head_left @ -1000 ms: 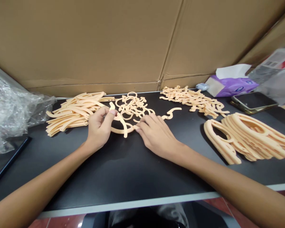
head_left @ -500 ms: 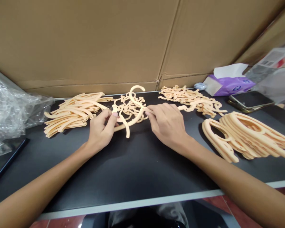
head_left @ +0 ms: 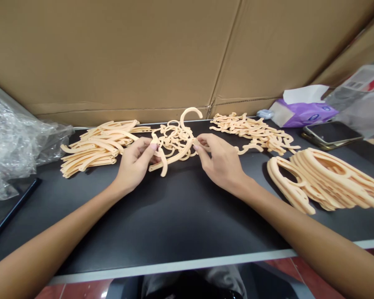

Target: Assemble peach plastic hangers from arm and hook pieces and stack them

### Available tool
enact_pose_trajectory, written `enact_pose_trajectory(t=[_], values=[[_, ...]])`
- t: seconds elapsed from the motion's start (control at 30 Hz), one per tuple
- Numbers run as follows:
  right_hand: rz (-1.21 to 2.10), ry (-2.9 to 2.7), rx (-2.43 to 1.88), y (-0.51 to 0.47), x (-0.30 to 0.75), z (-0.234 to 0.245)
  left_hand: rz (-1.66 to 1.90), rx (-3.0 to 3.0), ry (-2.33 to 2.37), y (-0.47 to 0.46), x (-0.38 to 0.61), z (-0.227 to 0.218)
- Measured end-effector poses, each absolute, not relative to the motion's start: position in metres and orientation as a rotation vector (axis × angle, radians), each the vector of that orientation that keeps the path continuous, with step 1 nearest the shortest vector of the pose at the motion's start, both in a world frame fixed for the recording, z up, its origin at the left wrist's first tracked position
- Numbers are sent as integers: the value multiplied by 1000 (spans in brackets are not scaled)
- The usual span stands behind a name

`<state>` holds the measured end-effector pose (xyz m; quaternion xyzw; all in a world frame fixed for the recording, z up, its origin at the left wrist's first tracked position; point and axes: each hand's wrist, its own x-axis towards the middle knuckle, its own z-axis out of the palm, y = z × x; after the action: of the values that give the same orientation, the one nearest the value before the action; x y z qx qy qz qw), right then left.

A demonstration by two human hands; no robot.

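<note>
Near the middle of the black table, my left hand [head_left: 135,164] is closed, pinching a short curved peach plastic hanger piece [head_left: 163,164] between thumb and fingers. My right hand [head_left: 220,160] is also closed, its fingertips gripping the base of a peach hanger hook [head_left: 183,120]. A longer curved hanger arm [head_left: 176,158] runs from near that base down to the left, behind the short piece. Whether the arm and hook are joined is partly hidden by my fingers. Behind both hands lies a loose heap of hooks [head_left: 171,133].
Hanger arms [head_left: 90,149] are piled on the left, small curved pieces [head_left: 252,131] at the back right. Stacked hanger bodies [head_left: 330,178] lie at right. Around them are a purple tissue pack [head_left: 308,113], a phone [head_left: 333,133], clear plastic wrap [head_left: 15,145] and a cardboard wall [head_left: 118,58].
The hook has tilted and shifted slightly right with my right hand. The short piece in my left hand has turned a little and sits slightly apart from the hook. Both hands stay closed.
</note>
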<state>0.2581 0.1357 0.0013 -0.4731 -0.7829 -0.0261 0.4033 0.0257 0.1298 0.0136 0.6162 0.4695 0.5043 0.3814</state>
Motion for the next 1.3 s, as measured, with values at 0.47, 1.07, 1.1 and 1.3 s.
enact_pose_trajectory(t=[0.47, 1.07, 1.1, 1.3], values=[[-46, -1923, -1288, 139, 262, 2, 1026, 1831, 1390, 139, 11, 20], [-345, -2197, -878, 117, 244, 8, 834, 2121, 1504, 133, 19, 11], [-325, -2269, -861, 115, 239, 6, 841, 2139, 1493, 132, 19, 10], [-104, -2481, -940, 121, 229, -7, 791, 2268, 1400, 128, 20, 9]])
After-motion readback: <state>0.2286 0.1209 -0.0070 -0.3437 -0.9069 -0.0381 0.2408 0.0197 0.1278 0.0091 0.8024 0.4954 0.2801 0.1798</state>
